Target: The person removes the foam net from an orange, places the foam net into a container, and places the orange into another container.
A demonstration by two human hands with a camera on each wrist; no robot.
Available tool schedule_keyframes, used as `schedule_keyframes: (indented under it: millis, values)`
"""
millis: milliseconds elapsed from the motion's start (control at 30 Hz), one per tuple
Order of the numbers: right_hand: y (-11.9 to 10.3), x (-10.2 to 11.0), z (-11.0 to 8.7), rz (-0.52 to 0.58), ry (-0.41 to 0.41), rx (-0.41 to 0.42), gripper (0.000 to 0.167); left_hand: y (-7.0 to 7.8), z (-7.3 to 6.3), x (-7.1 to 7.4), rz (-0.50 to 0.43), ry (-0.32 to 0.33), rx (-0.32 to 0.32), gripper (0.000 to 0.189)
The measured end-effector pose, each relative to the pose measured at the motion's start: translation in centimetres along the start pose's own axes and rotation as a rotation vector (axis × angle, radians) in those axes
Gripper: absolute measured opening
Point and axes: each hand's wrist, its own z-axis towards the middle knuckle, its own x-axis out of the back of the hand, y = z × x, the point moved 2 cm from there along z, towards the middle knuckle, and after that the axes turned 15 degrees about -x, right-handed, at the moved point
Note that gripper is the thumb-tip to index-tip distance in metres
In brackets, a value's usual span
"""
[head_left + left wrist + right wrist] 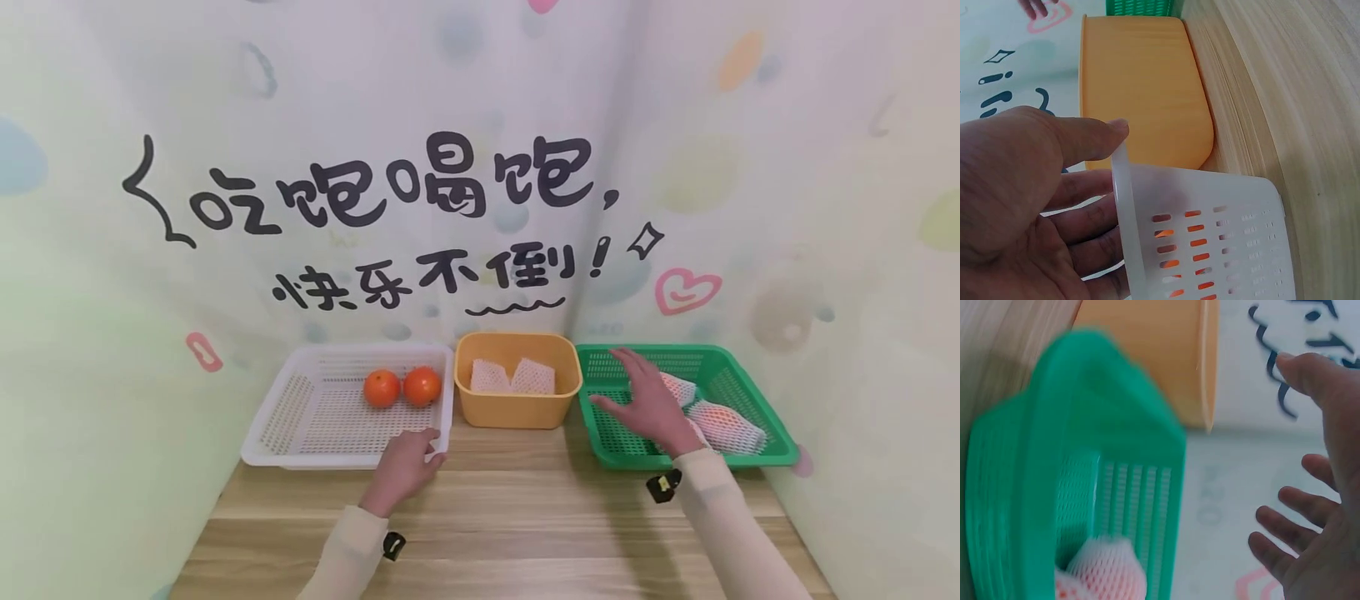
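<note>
My left hand [405, 468] is at the near right corner of a white plastic basket [322, 461]. Its thumb lies at the rim with the fingers on the rim's other side, gripping it in the left wrist view. Two round orange fruits [382, 388] sit inside, at the basket's right. My right hand [651, 404] hovers over a green basket [757, 417], fingers spread and holding nothing. In that basket lie several reddish fruits in white foam nets [726, 427], partly hidden behind the hand.
Between the baskets stands a yellow-orange bin [517, 410] holding two pieces of white foam netting [534, 377]. All three containers are on a wood-grain table [525, 517], close to a printed curtain [480, 100] behind them.
</note>
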Motion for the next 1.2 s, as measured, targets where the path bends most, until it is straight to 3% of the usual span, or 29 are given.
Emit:
schedule_keyframes:
  millis: [233,367,533,700,833,967,1200]
  values:
    - [4.0,1.1,0.9,-0.072,-0.085,-0.121,0.090,0.2,-0.2,-0.4,0.043,0.053,-0.007,0.038]
    - [5.7,1.4,1.2,-0.144,-0.172,-0.160,0.092,0.2,-0.4,-0.4,0.022,0.060,0.021,0.039]
    - [8.0,1.8,1.3,-0.243,-0.357,-0.248,0.092,0.3,-0.4,-0.4,0.005,0.056,0.044,0.040]
    - [10.0,1.4,1.4,-0.245,-0.553,-0.371,0.079,0.2,-0.5,-0.5,-0.006,0.057,0.054,0.041]
    - [10.4,0.7,1.3,-0.259,-0.534,-0.392,0.076,0.1,-0.5,-0.5,-0.012,0.060,0.059,0.041]
    - [10.4,0.2,1.2,-0.284,-0.479,-0.369,0.060,0.1,-0.5,-0.4,-0.015,0.067,0.065,0.040]
    - [11.0,-0.1,1.0,-0.230,-0.455,-0.381,0.051,0.2,-0.5,-0.5,-0.028,0.057,0.075,0.041]
